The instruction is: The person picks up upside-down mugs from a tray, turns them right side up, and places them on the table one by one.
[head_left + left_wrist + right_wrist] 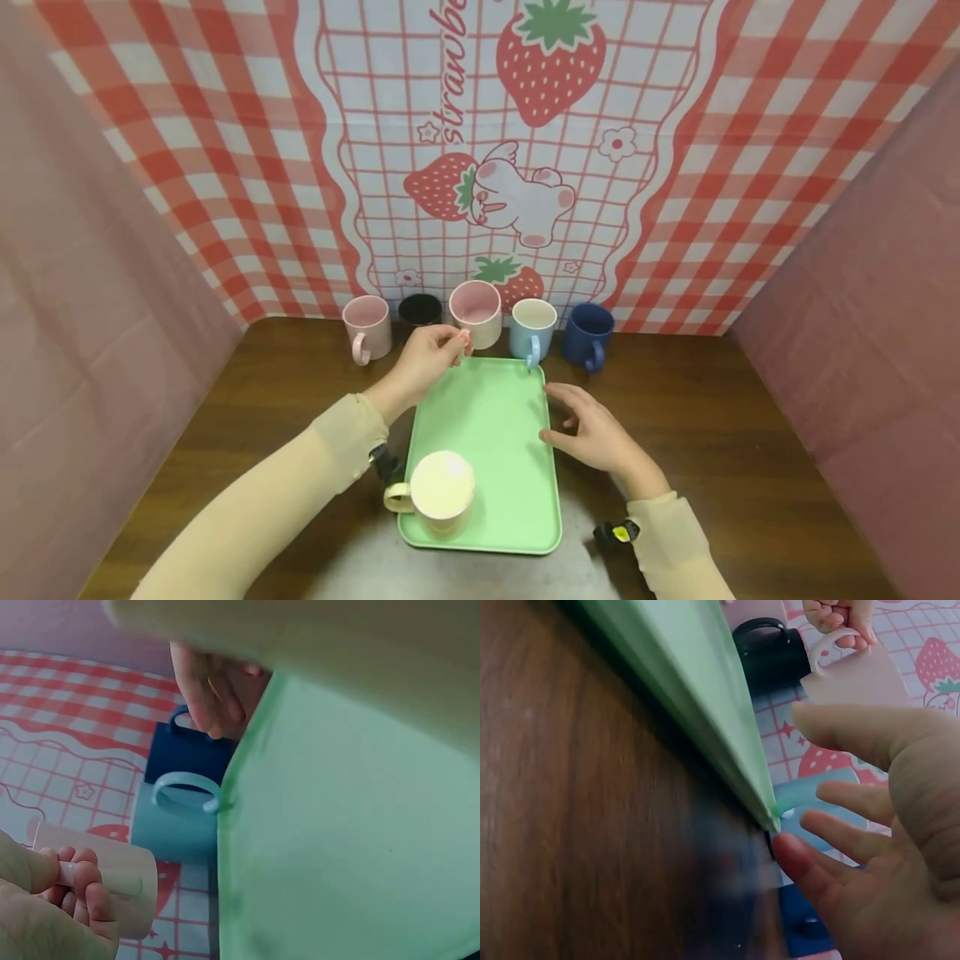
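My left hand (429,357) pinches the handle of a pale pink mug (486,331) in the middle of the back row. In the left wrist view, thumb and fingers close round that handle, and the mug (139,862) stands against the patterned cloth. Beside the right edge of a light green tray (495,425), my right hand (596,429) has its fingers spread and holds nothing. On the tray's near left corner stands a cream mug (442,487), its handle jutting out over the left rim.
Along the back stand a pink mug (367,325) and a black mug (420,309) on the left, with a light blue mug (532,329) and a navy mug (587,333) on the right. Behind them hangs a strawberry-print cloth (675,208). The tabletop (697,417) is dark wood.
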Action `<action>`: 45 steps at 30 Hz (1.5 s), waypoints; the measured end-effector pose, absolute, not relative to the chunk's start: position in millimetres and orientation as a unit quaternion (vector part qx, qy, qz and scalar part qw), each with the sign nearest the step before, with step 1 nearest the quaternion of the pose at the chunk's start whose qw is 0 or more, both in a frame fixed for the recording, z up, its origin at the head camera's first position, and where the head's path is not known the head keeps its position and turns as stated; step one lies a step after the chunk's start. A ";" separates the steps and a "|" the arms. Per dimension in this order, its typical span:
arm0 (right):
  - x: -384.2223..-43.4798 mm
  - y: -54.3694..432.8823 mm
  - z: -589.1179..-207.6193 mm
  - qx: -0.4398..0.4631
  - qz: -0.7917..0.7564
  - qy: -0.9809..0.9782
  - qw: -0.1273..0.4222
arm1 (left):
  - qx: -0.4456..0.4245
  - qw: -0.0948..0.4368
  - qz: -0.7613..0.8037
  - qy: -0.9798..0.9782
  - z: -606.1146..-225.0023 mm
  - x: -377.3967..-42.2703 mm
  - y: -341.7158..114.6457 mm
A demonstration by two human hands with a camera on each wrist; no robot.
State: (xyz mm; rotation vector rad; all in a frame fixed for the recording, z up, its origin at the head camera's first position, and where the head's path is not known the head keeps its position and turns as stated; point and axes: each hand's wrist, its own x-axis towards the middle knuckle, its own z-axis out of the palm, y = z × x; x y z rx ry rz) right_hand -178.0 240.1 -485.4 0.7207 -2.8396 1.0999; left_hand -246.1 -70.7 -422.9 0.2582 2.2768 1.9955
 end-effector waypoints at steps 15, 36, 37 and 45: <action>-190.4 245.7 -495.0 0.230 0.364 -0.896 -0.107 | 0.064 0.037 0.624 0.778 -451.7 -270.6 -67.1; -189.6 249.9 -497.1 0.227 0.377 -0.891 -0.115 | 0.033 0.012 0.646 0.763 -466.7 -285.6 -46.7; -189.5 250.3 -497.0 0.226 0.377 -0.891 -0.115 | 0.032 0.013 0.645 0.764 -466.8 -286.0 -45.9; -190.6 248.7 -496.5 0.230 0.381 -0.888 -0.116 | 0.020 0.011 0.623 0.782 -469.3 -284.9 -44.3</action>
